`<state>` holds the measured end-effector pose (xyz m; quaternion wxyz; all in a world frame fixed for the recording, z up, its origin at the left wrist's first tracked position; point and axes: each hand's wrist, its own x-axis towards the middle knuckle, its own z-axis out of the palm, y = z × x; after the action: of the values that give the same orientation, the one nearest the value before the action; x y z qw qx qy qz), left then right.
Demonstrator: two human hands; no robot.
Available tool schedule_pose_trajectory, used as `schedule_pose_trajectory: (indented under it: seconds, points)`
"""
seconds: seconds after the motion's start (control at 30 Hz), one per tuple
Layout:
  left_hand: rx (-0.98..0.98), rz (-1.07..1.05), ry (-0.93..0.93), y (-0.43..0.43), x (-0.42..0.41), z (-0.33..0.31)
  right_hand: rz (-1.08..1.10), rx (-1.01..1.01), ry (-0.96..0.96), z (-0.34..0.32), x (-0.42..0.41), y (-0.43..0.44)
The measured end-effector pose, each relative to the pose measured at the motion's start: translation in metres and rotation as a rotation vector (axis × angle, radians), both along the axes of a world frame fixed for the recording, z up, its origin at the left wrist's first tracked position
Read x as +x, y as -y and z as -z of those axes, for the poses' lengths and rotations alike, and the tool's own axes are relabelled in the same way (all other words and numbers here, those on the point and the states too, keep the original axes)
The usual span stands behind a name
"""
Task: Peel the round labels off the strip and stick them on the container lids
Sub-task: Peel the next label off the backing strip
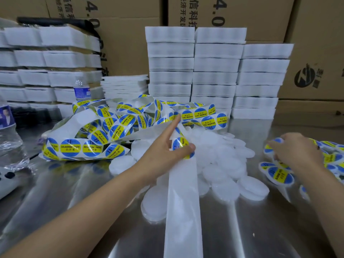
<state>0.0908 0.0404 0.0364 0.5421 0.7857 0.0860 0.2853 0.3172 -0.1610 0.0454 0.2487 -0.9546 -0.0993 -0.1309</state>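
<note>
Steel table (260,229): label strip (89,146) tangled at the back, peeled end trailing toward me. Bare lids (223,164) heaped mid-table for easy reach, done lids (279,174) piled right. Left hand (163,155) pinches the strip at the next label (179,144), probably to tension it. Right hand (296,149) curls over the done lids; can't tell if it's holding one.

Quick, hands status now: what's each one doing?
Left hand: pinching the label strip, index finger straight.
Right hand: on the labelled lids; grip cannot be told, blurred.
</note>
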Motion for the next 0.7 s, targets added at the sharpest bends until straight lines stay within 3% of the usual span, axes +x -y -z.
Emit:
schedule_pose_trajectory:
  seconds: [0.17,0.3,0.43,0.57,0.7]
  points:
    - [-0.057,-0.349,0.057,-0.012,0.002,-0.004,0.151,-0.121,-0.063,-0.001,0.007,0.015]
    - [-0.334,-0.392,0.005,-0.02,0.002,-0.009,0.14,-0.136,0.06,-0.003,-0.002,0.013]
    - [-0.566,-0.401,0.002,-0.024,0.0,-0.012,-0.055,-0.001,0.284,-0.01,-0.023,-0.001]
    - [-0.795,-0.437,0.118,-0.03,-0.003,-0.013,-0.279,0.132,0.413,-0.014,-0.05,-0.019]
    - [-0.802,-0.479,0.194,-0.037,-0.005,-0.01,-0.493,0.183,0.454,-0.007,-0.077,-0.035]
